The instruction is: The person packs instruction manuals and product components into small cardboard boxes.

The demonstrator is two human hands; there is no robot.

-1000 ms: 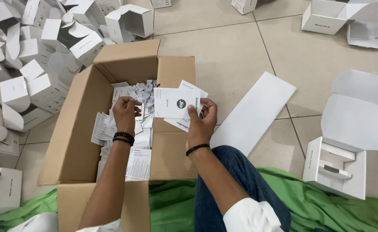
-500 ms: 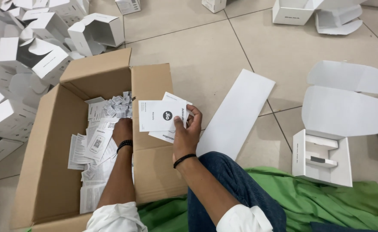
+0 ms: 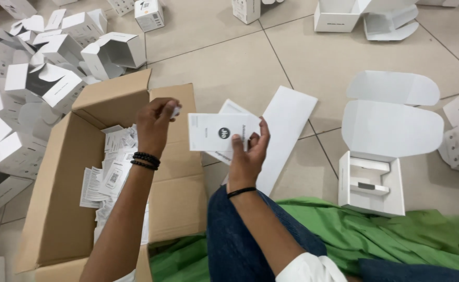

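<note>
booklets (image 3: pixel 216 133): a small stack of white rectangular cards, top one with a round dark mark — held flat-on, slightly fanned, in the right hand (image 3: pixel 247 151), above the floor just right of the cardboard box.
small slip (image 3: pixel 175 111): white scrap, mostly hidden — pinched at the fingertips of the left hand (image 3: pixel 156 125), raised over the box's right flap, just left of the booklets.

The place looks like a makeshift packing spot on the floor of a stockroom or back room: pale floor tiles (image 3: pixel 213 62) serve as the work surface. Small white cartons (image 3: pixel 41 78) pile up at ten o'clock, an open cardboard box (image 3: pixel 172 172) of paper leaflets (image 3: pixel 109 177) sits at eight o'clock, and an opened white product box (image 3: pixel 375 177) lies at three o'clock.
</note>
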